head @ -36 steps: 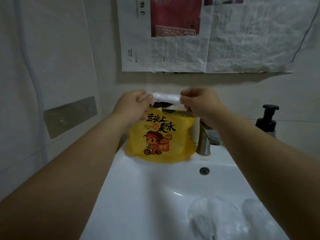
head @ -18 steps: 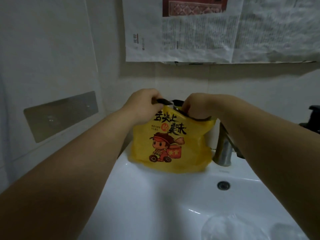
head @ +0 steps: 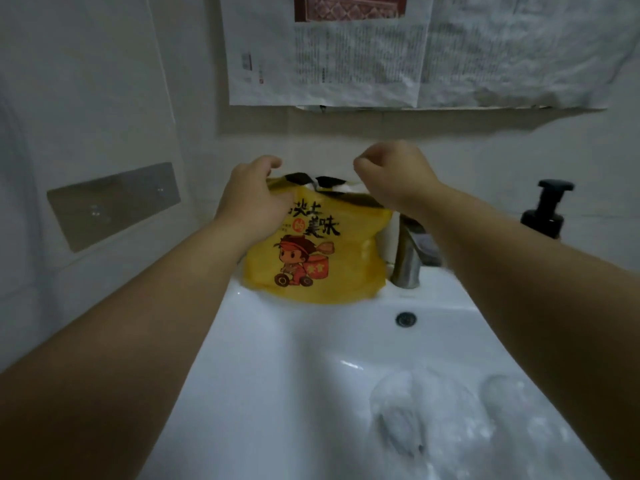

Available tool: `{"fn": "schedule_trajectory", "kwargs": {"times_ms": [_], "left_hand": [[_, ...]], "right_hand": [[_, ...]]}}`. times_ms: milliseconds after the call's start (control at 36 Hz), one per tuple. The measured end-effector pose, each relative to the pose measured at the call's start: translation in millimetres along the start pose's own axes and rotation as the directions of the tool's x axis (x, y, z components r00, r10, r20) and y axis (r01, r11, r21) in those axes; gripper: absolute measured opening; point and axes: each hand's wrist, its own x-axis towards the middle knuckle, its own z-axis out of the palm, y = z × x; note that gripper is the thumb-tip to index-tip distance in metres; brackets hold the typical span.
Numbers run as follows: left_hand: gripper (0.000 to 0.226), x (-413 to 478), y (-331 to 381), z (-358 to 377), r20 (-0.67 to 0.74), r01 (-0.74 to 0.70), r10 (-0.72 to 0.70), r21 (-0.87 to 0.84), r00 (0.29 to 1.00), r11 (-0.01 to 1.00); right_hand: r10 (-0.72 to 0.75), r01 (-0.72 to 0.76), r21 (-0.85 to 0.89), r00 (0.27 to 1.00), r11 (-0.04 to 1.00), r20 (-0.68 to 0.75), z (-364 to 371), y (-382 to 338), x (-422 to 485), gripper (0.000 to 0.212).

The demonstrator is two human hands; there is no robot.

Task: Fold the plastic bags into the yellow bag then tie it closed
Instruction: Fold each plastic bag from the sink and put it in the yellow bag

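While the yellow bag [head: 311,258] is gripped under the left hand [head: 252,199], the right hand [head: 394,174] is curled. Its hold is unclear.

A white sink [head: 277,358] fills the lower middle of the frame, with a round overflow hole [head: 406,319] in its back wall and a metal faucet [head: 407,265] standing on the rim just above it. A dark pump bottle [head: 545,216] stands at the right edge. Newspaper sheets [head: 346,64] hang across the upper wall, and a shiny metal plate [head: 114,206] is fixed to the wall at left.
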Motion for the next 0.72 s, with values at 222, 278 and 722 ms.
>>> {"fn": "schedule_trajectory", "kwargs": {"times_ms": [222,278,722], "left_hand": [[0.015,-97.2,26.5,22.6,0.123,0.096,-0.062,-0.293,0.990,0.951],[0.013,-124.3,28.0,39.1,0.201,0.121,-0.064,-0.286,0.978,0.950],[0.018,-204.4,2.7,79.9,0.601,0.132,-0.094,-0.020,0.793,0.991]], "right_hand": [[0.156,-0.159,0.133,0.987,0.978,0.032,-18.7,12.1,-102.9,0.021],[0.237,-0.252,0.097,0.960,0.963,0.148,-13.6,21.5,-134.6,0.019],[0.522,-0.298,-0.481,0.073,0.824,0.850,35.7,54.2,-245.4,0.044]]}}
